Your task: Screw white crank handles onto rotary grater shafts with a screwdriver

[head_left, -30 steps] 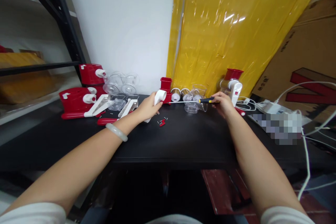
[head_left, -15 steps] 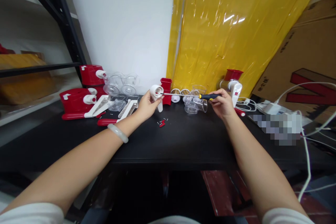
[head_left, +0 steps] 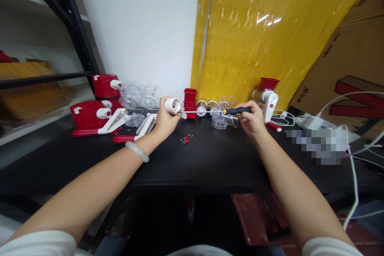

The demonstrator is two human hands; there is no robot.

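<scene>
My left hand (head_left: 165, 122) is closed around a white plastic part with a round, hollow end (head_left: 172, 105) that faces right and towards me. In my right hand (head_left: 253, 118) is a screwdriver (head_left: 238, 111) with a black and yellow handle, held level. Its long metal shaft points left, and the tip is at the lower edge of the white part; whether it touches is too small to tell. On the table below lie a small red piece (head_left: 186, 140) and several screws (head_left: 189, 135).
Red housings (head_left: 87, 116) and white arms with red handles (head_left: 145, 128) stand at the left, near clear plastic cups (head_left: 139, 94). Behind my hands are a red hopper (head_left: 190, 102) and grater drums (head_left: 201, 107). An assembled grater (head_left: 270, 102) and white cables (head_left: 351, 176) are at the right.
The white part has turned and shifted slightly left and down in my left hand. The screwdriver's tip has come out of its round opening to the lower edge.
</scene>
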